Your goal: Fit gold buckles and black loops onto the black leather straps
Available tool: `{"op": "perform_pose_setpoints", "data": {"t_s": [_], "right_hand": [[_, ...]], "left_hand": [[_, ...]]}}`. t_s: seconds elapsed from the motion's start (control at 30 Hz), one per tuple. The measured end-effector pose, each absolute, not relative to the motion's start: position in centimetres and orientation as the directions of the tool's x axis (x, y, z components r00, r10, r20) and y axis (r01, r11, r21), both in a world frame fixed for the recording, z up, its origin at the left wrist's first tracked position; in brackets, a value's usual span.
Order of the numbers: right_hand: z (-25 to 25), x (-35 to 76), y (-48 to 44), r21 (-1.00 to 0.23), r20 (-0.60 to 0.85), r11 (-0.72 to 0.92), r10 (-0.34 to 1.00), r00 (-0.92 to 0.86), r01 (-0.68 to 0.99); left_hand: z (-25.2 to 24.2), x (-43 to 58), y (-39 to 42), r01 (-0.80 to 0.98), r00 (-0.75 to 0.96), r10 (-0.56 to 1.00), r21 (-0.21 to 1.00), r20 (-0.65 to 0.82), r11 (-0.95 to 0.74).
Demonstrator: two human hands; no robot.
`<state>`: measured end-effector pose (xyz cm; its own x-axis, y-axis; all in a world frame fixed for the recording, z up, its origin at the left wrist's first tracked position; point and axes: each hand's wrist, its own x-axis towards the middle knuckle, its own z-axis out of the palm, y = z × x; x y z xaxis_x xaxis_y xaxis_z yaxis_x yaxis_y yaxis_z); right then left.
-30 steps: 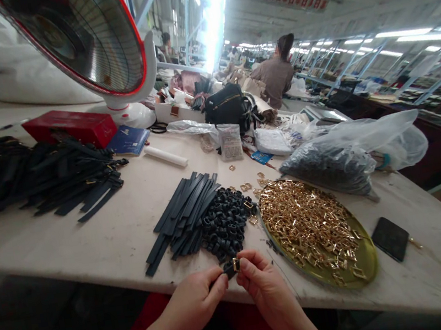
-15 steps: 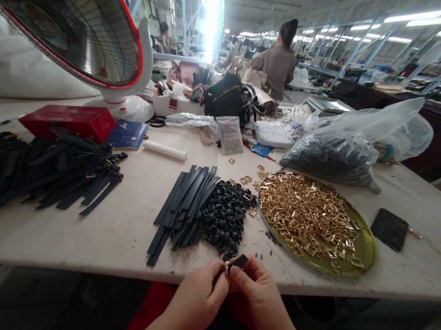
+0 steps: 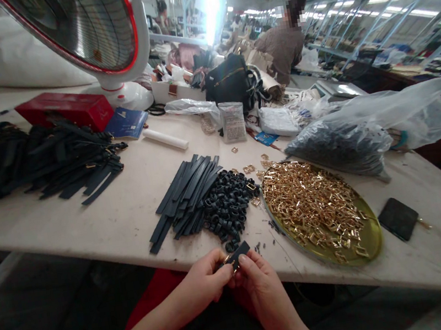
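At the table's front edge, my left hand (image 3: 208, 276) is closed with thumb and fingers around a gold buckle (image 3: 229, 260). My right hand (image 3: 261, 280) pinches a short dark strap (image 3: 241, 251) that runs through or against this buckle; the fingers hide the exact join. Just beyond my hands is a heap of small black loops (image 3: 227, 206), beside a fanned stack of flat dark straps (image 3: 185, 193). To the right, a round yellowish tray (image 3: 373, 244) holds a mound of gold buckles (image 3: 310, 201).
At the left lies a big pile of dark straps (image 3: 35, 161), before a red box (image 3: 65, 111) and a fan-shaped heater (image 3: 98, 28). A clear bag (image 3: 338, 141) of dark pieces and a black flat object (image 3: 399, 219) are at the right. Someone in brown (image 3: 281, 46) is further back.
The strap end has turned and shows more of its flat face beside the buckle. My fingers have shifted slightly on it. The whole view has moved a little.
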<state>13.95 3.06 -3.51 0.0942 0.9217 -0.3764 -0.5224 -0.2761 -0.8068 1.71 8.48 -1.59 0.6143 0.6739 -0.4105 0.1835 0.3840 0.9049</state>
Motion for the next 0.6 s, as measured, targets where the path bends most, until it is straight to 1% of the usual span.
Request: {"op": "perform_pose_setpoints", "data": {"t_s": [0.03, 0.1, 0.17, 0.2, 0.27, 0.3, 0.33, 0.37, 0.4, 0.43, 0.47, 0.53, 0.57, 0.6], "right_hand": [[-3.5, 13.9, 3.1, -0.824, -0.368, -0.269, 0.923, 0.110, -0.498], [-3.6, 13.9, 3.1, -0.903, -0.319, -0.240, 0.931, 0.180, -0.357], [-3.6, 14.1, 2.9, -0.978, -0.202, -0.178, 0.945, 0.258, -0.112], [-3.6, 14.2, 2.8, -0.991, -0.120, -0.133, 0.953, 0.279, 0.028], [-3.5, 14.5, 2.5, -0.961, 0.054, -0.025, 0.960, 0.275, 0.277], [-3.4, 14.6, 2.4, -0.932, 0.121, 0.021, 0.959, 0.255, 0.363], [-3.4, 14.8, 2.3, -0.909, 0.160, 0.049, 0.958, 0.238, 0.413], [-3.3, 14.9, 2.3, -0.906, 0.161, 0.049, 0.959, 0.235, 0.420], [-3.2, 15.0, 2.3, -0.925, 0.119, 0.022, 0.964, 0.236, 0.379], [-3.0, 15.0, 2.3, -0.956, 0.040, -0.030, 0.972, 0.232, 0.291], [-2.8, 15.1, 2.3, -0.981, -0.062, -0.097, 0.977, 0.206, 0.168], [-2.4, 15.1, 2.3, -0.969, -0.240, -0.234, 0.966, 0.099, -0.074], [-2.1, 15.1, 2.3, -0.957, -0.270, -0.261, 0.961, 0.060, -0.125], [-1.9, 15.1, 2.3, -0.965, -0.248, -0.241, 0.967, 0.063, -0.102]], "left_hand": [[-1.6, 1.8, 8.6, 0.175, 0.612, 0.673, 0.901, -0.416, 0.398], [-1.6, 1.7, 8.7, 0.161, 0.618, 0.664, 0.894, -0.422, 0.418], [-1.6, 1.6, 8.8, 0.147, 0.632, 0.650, 0.890, -0.421, 0.432], [-1.7, 1.5, 8.7, 0.147, 0.641, 0.643, 0.889, -0.419, 0.433], [-1.9, 1.3, 8.6, 0.167, 0.647, 0.647, 0.903, -0.404, 0.396], [-2.0, 1.2, 8.4, 0.189, 0.639, 0.665, 0.916, -0.388, 0.353], [-2.0, 1.1, 8.2, 0.215, 0.622, 0.693, 0.930, -0.365, 0.297], [-2.0, 1.0, 8.0, 0.243, 0.602, 0.722, 0.940, -0.341, 0.240], [-1.9, 1.0, 7.8, 0.269, 0.586, 0.743, 0.943, -0.323, 0.198], [-1.7, 0.9, 7.7, 0.284, 0.581, 0.749, 0.942, -0.319, 0.180], [-1.5, 0.8, 7.5, 0.289, 0.589, 0.740, 0.940, -0.326, 0.184], [-1.0, 0.7, 7.4, 0.281, 0.622, 0.701, 0.935, -0.350, 0.217], [-0.8, 0.7, 7.3, 0.280, 0.635, 0.685, 0.932, -0.358, 0.229], [-0.6, 0.6, 7.4, 0.285, 0.639, 0.681, 0.932, -0.359, 0.224]]}}
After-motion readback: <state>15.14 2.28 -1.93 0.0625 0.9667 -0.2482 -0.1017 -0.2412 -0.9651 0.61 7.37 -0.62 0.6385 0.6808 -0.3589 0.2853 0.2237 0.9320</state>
